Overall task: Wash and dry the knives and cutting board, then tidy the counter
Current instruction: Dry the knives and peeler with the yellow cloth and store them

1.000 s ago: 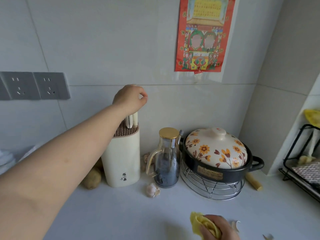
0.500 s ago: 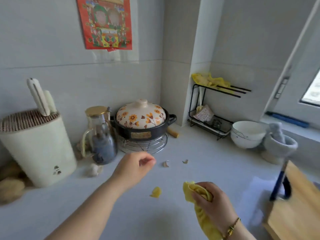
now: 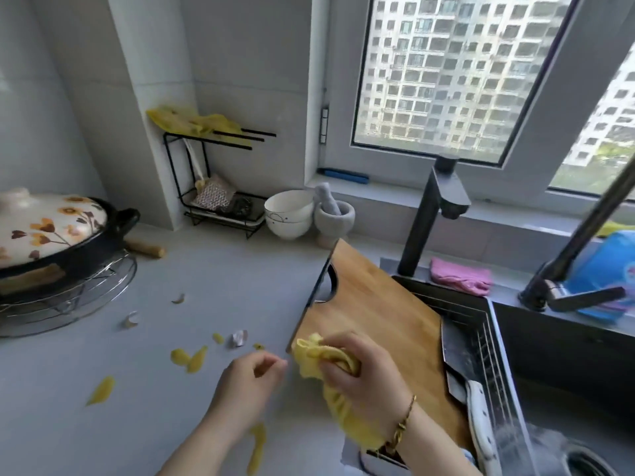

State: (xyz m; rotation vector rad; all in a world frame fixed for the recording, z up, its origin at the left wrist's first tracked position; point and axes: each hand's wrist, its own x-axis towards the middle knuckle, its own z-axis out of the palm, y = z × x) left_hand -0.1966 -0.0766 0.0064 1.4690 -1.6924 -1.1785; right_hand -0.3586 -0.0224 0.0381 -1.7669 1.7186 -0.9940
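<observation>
Down near the bottom, the right hand [image 3: 364, 376] has its grip bunched tight around a yellow cloth [image 3: 324, 364], sitting over the near end of the cutting board [image 3: 374, 310]. The left hand [image 3: 245, 379] hovers just beside it, fingers loosely curled, holding nothing. The board lies half on the counter [image 3: 220, 286], half over the sink [image 3: 549, 341], with a knife [image 3: 472, 400] along its right edge. Yellow peels [image 3: 190, 357] litter the counter. Further back there's a flowered pot [image 3: 51, 231] and bowls [image 3: 288, 214].

Bare forearms; right wrist wears a gold bracelet [image 3: 403, 428] (apparently chain-linked).
</observation>
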